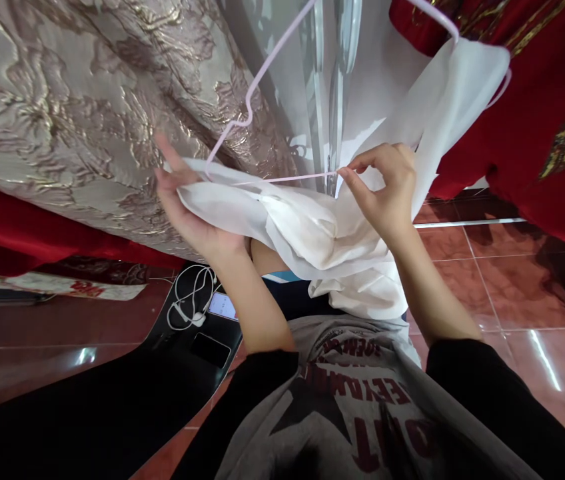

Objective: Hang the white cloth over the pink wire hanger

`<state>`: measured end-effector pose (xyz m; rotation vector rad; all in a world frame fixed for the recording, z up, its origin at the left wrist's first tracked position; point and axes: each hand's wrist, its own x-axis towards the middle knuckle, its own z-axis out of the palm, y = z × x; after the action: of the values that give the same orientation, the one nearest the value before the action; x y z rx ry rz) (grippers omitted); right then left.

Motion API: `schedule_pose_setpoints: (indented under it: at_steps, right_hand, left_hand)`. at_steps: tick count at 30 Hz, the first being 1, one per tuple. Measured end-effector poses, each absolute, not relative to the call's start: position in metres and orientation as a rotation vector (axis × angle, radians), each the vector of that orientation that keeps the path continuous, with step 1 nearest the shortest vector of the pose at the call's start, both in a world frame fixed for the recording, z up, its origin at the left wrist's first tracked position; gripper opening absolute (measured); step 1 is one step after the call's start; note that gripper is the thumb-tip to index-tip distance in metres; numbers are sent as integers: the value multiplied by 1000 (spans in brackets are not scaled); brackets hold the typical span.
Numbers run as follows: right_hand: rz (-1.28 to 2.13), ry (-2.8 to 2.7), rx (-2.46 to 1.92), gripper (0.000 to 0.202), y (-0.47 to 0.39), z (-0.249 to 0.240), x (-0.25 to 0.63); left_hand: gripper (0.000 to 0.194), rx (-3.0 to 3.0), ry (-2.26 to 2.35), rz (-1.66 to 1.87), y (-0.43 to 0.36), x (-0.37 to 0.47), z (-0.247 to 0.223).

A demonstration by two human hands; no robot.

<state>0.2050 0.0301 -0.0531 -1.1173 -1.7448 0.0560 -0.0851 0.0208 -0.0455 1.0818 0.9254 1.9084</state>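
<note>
White sheer fabric (pixel 302 227) lies bunched across the lap and rises to the upper right. A thin pink hanger (pixel 272 60) stands at the fabric's upper edge, bent near its left side. My left hand (pixel 187 207) is under the fabric's left end, palm up, with its fingers spread. In a pinch between thumb and forefinger, my right hand (pixel 382 183) holds a thin pink strand (pixel 302 177) stretched leftward over the fabric to the left end. Whether the strand is part of the hanger I cannot tell.
Shiny brocade fabric (pixel 87 120) hangs at the upper left, red embellished cloth (pixel 527 133) at the right. Clear upright rods (pixel 335 80) stand behind the fabric. On a black seat (pixel 162 360) lie white earphones (pixel 192 307), a lit phone (pixel 222 305) and a dark rectangular device (pixel 211 350).
</note>
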Motion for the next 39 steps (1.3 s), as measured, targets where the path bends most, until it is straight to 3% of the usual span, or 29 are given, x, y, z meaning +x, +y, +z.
schedule_pose_setpoints:
  at_steps: [3,7,16,17,19,22,25,34,39]
  right_hand:
    - [53,-1748,-1122,34,32,-55,204]
    - [64,-1742,-1131,36,31,-56,194]
    - [-25,-1580,-924,18,13,-41,212]
    - [-105,-1422,-925,19,14,-43,221]
    - [-154,-1130,-971,42,19,-52,239]
    - [202,-1092,-1044,67,31,-71,261]
    - [448,-1219,-1084,60,39,-82,267]
    - [304,-1157,-1145,31,32,-53,257]
    - [441,-1189,-1064,10,25,-23,256]
  left_hand:
    - [34,880,994,1932,13,-69,-72]
    - [22,714,966,1842,6,-27,-71]
    - [46,965,890,1858,2,7,-57]
    - [48,1006,917,1853,2,7,-58]
    - [51,1051,1001,1831,0,9,-57]
    - [56,1078,1103,1793,-3,15,-55]
    - [57,1112,1148,1779,-4,18,-55]
    - [55,1173,1238,1741,-8,13,-52]
    - [54,1154,1216,1756,-6,13,-55]
